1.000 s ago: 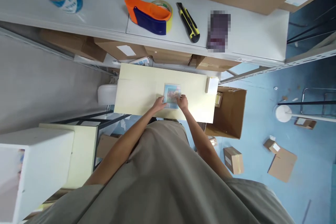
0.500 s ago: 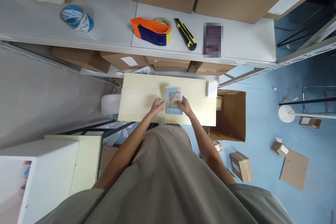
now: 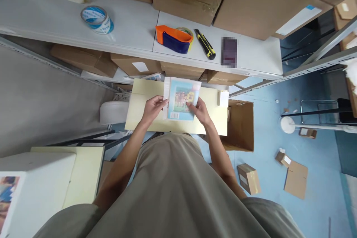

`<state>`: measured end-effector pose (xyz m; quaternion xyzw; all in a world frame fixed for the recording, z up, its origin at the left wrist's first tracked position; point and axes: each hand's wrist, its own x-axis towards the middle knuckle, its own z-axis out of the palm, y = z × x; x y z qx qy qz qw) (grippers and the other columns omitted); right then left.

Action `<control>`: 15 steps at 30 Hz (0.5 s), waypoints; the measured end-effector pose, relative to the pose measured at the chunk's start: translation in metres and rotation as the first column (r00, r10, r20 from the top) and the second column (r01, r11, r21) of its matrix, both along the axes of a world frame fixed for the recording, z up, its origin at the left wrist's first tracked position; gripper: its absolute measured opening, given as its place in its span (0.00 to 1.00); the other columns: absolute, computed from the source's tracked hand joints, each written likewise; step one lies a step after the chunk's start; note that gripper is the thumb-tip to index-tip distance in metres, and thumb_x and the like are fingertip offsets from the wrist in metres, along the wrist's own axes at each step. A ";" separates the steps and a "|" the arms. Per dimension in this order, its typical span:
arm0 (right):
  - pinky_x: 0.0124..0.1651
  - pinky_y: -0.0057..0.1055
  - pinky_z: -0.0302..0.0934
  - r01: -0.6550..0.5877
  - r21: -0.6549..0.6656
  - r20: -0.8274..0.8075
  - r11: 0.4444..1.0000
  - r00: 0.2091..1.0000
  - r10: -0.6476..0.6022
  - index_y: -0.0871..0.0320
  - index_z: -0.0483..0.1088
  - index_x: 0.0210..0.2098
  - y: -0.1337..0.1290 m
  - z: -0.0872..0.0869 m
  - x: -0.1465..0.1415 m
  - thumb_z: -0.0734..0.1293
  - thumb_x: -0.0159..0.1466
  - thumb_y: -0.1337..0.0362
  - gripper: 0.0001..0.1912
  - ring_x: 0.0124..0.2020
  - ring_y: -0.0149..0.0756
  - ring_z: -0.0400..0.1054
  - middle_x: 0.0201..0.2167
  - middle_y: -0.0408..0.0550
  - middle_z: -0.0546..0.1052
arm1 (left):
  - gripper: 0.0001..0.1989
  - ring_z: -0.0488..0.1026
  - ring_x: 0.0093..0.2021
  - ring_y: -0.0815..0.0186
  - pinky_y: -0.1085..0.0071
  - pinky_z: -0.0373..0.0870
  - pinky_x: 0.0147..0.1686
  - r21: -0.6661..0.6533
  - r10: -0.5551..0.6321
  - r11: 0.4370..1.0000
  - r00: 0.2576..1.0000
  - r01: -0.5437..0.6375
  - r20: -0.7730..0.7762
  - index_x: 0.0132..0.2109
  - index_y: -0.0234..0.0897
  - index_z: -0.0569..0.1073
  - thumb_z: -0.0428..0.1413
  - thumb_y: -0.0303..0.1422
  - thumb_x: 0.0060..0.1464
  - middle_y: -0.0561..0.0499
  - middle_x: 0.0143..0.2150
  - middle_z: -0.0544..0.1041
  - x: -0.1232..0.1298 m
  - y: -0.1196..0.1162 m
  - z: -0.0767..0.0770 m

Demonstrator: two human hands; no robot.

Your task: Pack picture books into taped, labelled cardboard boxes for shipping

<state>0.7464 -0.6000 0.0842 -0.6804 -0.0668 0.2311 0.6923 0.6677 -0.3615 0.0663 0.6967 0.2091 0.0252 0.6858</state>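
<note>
A light blue booklet (image 3: 180, 101) with a picture and a barcode is held up over the cream tabletop (image 3: 139, 96), with a pale clear margin along its left side. My left hand (image 3: 155, 108) pinches the left edge, thumb on the front. On the right edge my right hand (image 3: 200, 111) grips it, its thumb lying over the picture and the other fingers hidden behind. A small white box (image 3: 223, 98) sits at the tabletop's right end.
The shelf (image 3: 134, 18) ahead carries a blue-and-white tape roll (image 3: 97, 20), an orange-and-blue tape dispenser (image 3: 174, 39), a yellow-black cutter (image 3: 205, 44) and a blurred dark object (image 3: 229, 52). Right of the table stands an open carton (image 3: 245, 126); a closed carton (image 3: 249, 179) lies on the floor.
The booklet has been raised closer to the camera and looks larger. My left hand, formerly beside it with fingers near its edge, now grips the left edge. The view has shifted slightly.
</note>
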 end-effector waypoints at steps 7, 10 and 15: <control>0.38 0.36 0.73 -0.063 -0.016 0.001 0.998 0.998 0.063 0.52 0.73 0.50 0.047 -0.004 -0.004 0.78 0.60 0.43 0.28 0.37 0.40 0.75 0.42 0.48 0.82 | 0.29 0.77 0.35 0.64 0.69 0.78 0.31 -0.098 0.028 0.995 0.999 -0.025 0.032 0.47 0.39 0.80 0.67 0.59 0.53 0.49 0.38 0.79 -0.017 0.039 -0.007; 0.39 0.35 0.73 -0.108 -0.014 -0.011 0.994 0.994 0.107 0.53 0.73 0.51 0.074 -0.013 -0.010 0.78 0.60 0.44 0.28 0.39 0.40 0.75 0.44 0.48 0.82 | 0.27 0.75 0.31 0.66 0.70 0.76 0.31 -0.132 0.018 0.991 1.000 -0.017 0.009 0.48 0.38 0.81 0.70 0.55 0.51 0.51 0.36 0.79 -0.026 0.060 -0.023; 0.38 0.35 0.73 -0.129 -0.042 -0.045 0.991 0.991 0.127 0.54 0.71 0.48 0.130 -0.048 -0.017 0.78 0.59 0.45 0.27 0.38 0.41 0.75 0.41 0.48 0.81 | 0.25 0.79 0.40 0.63 0.70 0.78 0.40 -0.174 0.105 0.978 0.994 -0.111 -0.040 0.45 0.37 0.81 0.70 0.53 0.51 0.47 0.42 0.83 -0.040 0.103 -0.063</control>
